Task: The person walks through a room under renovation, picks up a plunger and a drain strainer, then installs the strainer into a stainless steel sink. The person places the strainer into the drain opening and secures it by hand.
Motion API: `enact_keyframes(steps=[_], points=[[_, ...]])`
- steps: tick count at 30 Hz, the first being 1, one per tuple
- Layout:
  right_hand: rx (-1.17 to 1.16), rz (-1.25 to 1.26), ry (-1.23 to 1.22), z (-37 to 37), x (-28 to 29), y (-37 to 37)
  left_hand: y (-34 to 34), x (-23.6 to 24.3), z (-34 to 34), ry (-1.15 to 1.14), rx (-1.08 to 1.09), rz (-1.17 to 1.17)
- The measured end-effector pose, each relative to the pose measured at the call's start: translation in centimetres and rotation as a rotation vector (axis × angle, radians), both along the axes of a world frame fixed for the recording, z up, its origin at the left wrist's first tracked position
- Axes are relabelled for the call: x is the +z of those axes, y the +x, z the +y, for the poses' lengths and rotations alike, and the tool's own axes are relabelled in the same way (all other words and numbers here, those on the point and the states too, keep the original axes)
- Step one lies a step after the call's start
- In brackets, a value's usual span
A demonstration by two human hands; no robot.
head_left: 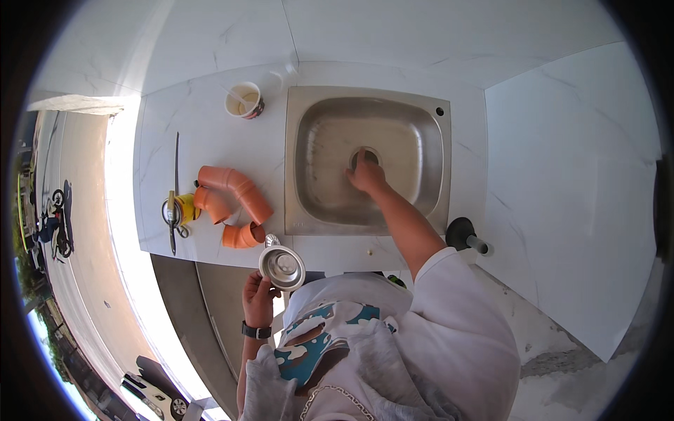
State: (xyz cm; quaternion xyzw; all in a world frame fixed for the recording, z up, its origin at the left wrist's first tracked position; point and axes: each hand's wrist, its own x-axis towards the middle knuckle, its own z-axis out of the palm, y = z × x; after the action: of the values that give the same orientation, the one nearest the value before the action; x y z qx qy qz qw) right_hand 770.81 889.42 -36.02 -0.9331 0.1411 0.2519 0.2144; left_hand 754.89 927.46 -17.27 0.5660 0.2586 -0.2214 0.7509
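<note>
**Stainless-steel sink [291, 161] in place, drain hole [371, 156] unfitted**

From where I stand, the work looks to be at an early stage. The sink sits squarely in the white, grey-veined counter [203, 140], and that part seems done, though I can't tell whether its edge is fixed down. Inside the sink, the person's right hand [367, 175] reaches to the drain hole, index finger stretched into it and thumb standing away. I see nothing in that hand, but the other fingers are tucked under, so I can't tell whether they grip anything.

The metal drain strainer cup [282, 267] is out of the hole, off the sink's near left corner. The left hand [260, 298] has it pinched at the rim, thumb and fingers closed, hollow side up. Seating it appears to be left to do.

Left of the sink, orange pipe elbows [242, 189] lie loose on the counter, so any plumbing with them looks unstarted. A black flanged piece [460, 231] rests off the sink's near right corner, likewise unfitted. Whatever is under the sink is hidden from me.
</note>
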Motion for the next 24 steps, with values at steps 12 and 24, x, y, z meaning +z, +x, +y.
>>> enact_keyframes(steps=[12,24], points=[[-0.088,-0.007,0.082,2.0,-1.7,1.0,-3.8,0.4,-3.1,-0.033,0.157,0.121],[0.587,-0.041,-0.078,-1.6,-1.1,-2.5,-0.3,-0.2,-3.6,-0.046,0.096,0.053]])
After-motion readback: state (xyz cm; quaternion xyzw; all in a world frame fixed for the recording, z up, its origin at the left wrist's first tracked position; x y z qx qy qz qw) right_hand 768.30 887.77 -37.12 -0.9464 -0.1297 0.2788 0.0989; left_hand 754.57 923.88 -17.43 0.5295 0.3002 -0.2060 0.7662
